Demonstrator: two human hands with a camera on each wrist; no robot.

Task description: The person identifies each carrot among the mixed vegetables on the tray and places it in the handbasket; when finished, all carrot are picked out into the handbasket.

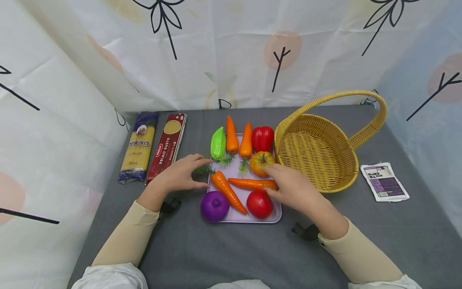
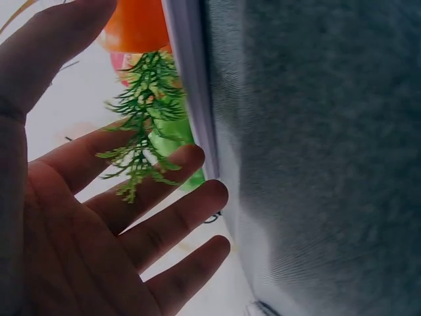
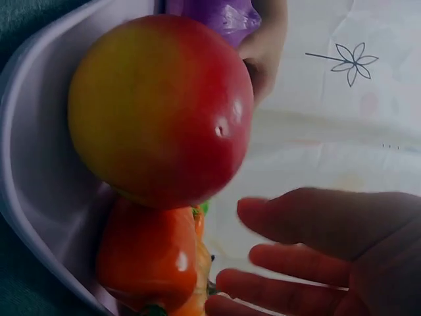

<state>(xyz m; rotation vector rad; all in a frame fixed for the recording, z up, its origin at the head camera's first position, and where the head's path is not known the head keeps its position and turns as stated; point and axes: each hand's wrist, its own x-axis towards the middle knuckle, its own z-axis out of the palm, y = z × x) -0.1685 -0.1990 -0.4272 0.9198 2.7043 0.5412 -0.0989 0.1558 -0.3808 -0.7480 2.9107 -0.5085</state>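
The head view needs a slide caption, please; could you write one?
Left hand and right hand flank a lilac tray of colourful produce beside a yellow basket.

A blue-and-yellow packet (image 1: 138, 149) and a red "Primo Gusto" spaghetti packet (image 1: 167, 145) lie side by side at nine o'clock on a grey tablecloth (image 1: 195, 249); a white-and-purple sachet (image 1: 385, 183) lies at three. A pale printed curtain (image 1: 238, 60) hangs at twelve, a leafy stem (image 1: 167, 31) drawn at eleven, a bare twig (image 1: 279, 68) at one.
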